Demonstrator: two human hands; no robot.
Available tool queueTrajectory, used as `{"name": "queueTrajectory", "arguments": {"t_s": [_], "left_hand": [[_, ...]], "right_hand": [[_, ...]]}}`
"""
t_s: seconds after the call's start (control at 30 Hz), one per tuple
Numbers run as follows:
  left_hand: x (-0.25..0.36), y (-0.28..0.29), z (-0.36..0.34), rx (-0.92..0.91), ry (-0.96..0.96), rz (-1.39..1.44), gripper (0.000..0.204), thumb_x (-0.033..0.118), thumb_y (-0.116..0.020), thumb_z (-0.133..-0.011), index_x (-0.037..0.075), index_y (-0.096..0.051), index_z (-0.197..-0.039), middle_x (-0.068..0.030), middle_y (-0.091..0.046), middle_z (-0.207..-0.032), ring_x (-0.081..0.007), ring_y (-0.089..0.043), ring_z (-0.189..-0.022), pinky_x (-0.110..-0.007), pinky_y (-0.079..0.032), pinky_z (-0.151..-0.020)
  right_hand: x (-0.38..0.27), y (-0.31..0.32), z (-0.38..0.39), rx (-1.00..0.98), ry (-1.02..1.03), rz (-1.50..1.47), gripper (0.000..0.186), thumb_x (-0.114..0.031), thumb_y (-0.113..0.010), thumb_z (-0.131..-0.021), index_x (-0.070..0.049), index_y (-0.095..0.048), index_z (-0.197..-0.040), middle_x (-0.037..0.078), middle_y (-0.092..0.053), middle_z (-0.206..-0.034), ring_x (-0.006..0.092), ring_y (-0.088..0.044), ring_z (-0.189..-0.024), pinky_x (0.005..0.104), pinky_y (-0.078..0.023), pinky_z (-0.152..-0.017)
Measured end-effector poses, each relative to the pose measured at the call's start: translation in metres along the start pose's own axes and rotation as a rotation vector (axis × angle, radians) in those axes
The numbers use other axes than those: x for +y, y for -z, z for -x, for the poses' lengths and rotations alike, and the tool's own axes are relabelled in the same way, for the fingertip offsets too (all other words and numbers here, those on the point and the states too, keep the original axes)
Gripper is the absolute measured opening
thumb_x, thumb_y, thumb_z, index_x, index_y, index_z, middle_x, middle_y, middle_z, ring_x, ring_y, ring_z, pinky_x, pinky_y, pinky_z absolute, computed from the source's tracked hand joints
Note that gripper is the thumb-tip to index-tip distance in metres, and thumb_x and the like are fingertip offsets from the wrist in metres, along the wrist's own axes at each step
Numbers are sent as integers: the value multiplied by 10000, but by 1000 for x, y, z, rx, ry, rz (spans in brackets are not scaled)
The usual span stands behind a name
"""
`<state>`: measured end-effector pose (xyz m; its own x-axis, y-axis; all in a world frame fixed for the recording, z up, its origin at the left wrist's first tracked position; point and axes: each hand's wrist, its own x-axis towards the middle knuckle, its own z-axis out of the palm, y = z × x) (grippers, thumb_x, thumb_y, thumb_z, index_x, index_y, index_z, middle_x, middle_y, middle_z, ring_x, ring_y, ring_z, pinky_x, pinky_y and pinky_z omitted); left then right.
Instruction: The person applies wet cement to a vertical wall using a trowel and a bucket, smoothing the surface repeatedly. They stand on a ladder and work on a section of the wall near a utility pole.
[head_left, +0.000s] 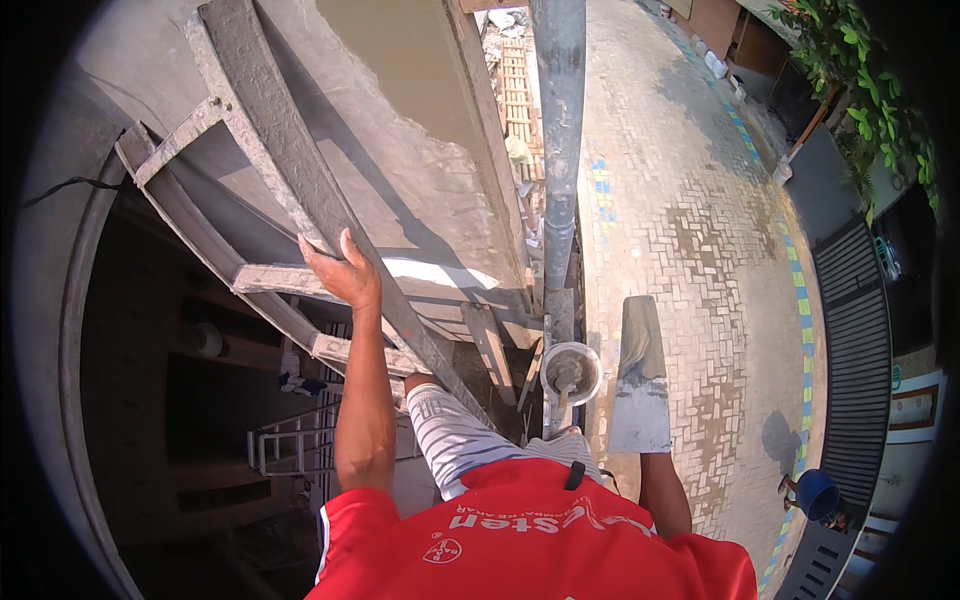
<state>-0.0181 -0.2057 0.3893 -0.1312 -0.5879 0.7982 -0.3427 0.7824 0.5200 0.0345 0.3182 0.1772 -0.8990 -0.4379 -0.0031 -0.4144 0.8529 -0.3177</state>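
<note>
From where I stand, a person in a red shirt [520, 535] is beside a tall, mortar-crusted ladder [290, 150] that slants past a wall [410, 90] with a darker patch of plaster. The left hand [347, 275] lies against the ladder's near rail, fingers and thumb spread apart rather than clenched. The right forearm [665, 500] disappears under a flat plate [640, 425] out to the right, above the paving [720, 340], with a grey smear of mortar at its far end; that hand is hidden, so I cannot tell how its fingers hold. Between the hands, close to the legs, is a white bucket [597, 374] of wet mortar with a tool handle [563, 405] standing in it. With so loose a left hand, a shift of weight could cost the person balance; tipping the plate could slide the mortar off; a knee could knock the bucket.
</note>
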Motion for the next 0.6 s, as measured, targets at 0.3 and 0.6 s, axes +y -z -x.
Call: {"name": "queueTrajectory", "arguments": {"t_s": [0.3, 0.6], "left_hand": [[9, -6, 4, 22, -15, -2, 727, 279, -669, -903, -96, -332, -1427, -302, -452, -1391, -461, -446, -1272, -474, -348, -1077], [-1, 6, 10, -4, 18, 28, 723, 237, -680, -879, -97, -331, -1417, -292, -454, -1380, -449, -439, -1277, -462, -335, -1084]], "right_hand": [[-31, 37, -80, 34, 61, -389, 191, -279, -574, -896, -110, -651, -851, 79, -656, -768, 254, -644, -640, 384, -518, -583], [-48, 42, -165, -54, -94, -646, 212, -292, -578, -899, -99, -654, -856, 68, -653, -768, 233, -635, -652, 368, -511, -592]]}}
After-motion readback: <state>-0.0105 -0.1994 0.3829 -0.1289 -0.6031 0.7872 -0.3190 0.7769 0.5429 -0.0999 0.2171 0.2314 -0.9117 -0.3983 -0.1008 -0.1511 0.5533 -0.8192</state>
